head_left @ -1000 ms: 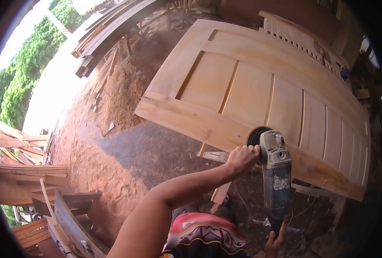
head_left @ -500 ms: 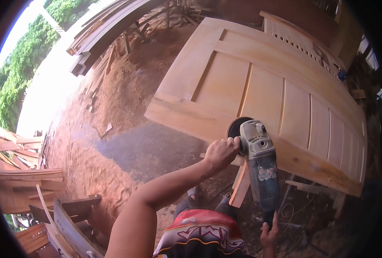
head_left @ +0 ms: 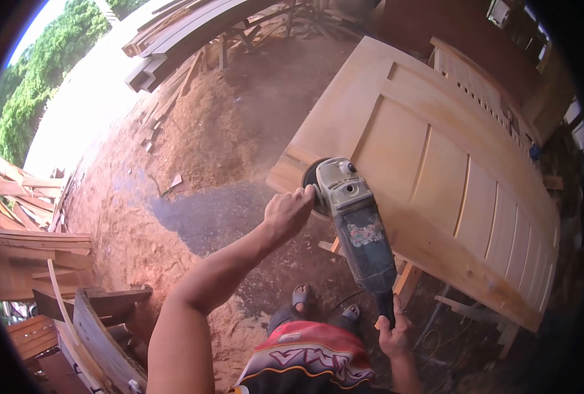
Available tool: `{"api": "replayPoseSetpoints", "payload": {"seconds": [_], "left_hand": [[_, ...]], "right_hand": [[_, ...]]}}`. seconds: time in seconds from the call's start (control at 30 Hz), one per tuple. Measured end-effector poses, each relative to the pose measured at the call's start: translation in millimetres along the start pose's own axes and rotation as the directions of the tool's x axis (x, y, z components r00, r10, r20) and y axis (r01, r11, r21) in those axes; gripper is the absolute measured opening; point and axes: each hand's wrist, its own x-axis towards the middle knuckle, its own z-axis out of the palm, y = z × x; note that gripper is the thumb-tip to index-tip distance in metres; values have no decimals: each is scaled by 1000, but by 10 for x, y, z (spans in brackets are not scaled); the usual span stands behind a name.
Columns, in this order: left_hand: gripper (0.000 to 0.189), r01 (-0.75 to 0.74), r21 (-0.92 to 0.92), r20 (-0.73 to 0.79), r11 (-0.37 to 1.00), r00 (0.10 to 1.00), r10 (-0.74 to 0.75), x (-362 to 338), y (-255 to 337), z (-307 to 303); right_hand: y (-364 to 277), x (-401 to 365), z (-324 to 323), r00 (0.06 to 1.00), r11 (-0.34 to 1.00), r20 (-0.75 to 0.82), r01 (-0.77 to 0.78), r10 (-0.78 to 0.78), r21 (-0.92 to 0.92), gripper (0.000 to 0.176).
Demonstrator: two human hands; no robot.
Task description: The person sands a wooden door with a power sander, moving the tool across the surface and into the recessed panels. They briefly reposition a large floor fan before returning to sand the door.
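A wooden panel door (head_left: 397, 151) with grooved panels lies flat and raised off the ground. An angle grinder (head_left: 364, 230) with a round dark disc (head_left: 313, 177) rests against the door's near edge, close to its left corner. Closed round the grip beside the grinder's head is my left hand (head_left: 289, 211). My right hand (head_left: 394, 329) wraps the rear handle at the other end of the tool. The face of the disc is turned to the wood and mostly hidden.
Sawdust (head_left: 206, 125) covers much of the ground. Long boards (head_left: 187, 39) are stacked at upper left, and scrap wood (head_left: 22, 190) piles at far left. A slatted wooden piece (head_left: 479, 82) lies beyond the door. Wooden supports (head_left: 407, 279) stand under it.
Both hands have moved the grinder left along the door's near edge, towards its left corner. My view has shifted, so the door appears farther right.
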Motion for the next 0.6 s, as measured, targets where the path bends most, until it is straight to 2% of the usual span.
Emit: {"api": "replayPoseSetpoints", "payload": {"seconds": [0.07,0.2,0.37,0.47,0.5,0.6], "left_hand": [[11,37,38,-20,999,999,-36,32,-341,-80],[13,82,79,-55,993,995,-78,107,-853,-275],[14,90,63,-12,994,996,-89,92,-679,-343],[14,41,62,10,997,999,-41,65,-325,-109],[14,19,72,15,997,1000,-20,72,-163,-27],[11,-51,46,39,998,998,50,110,468,164]], "right_hand": [[-446,358,115,999,999,10,52,-52,1,60],[-481,805,462,950,951,-26,310,-310,-6,59],[-576,709,327,990,990,69,117,-122,82,57],[-286,395,152,982,982,-35,187,-185,37,59],[-176,249,42,990,989,-14,141,-142,-44,61],[151,-182,-233,998,1000,-56,21,-20,15,61]]}}
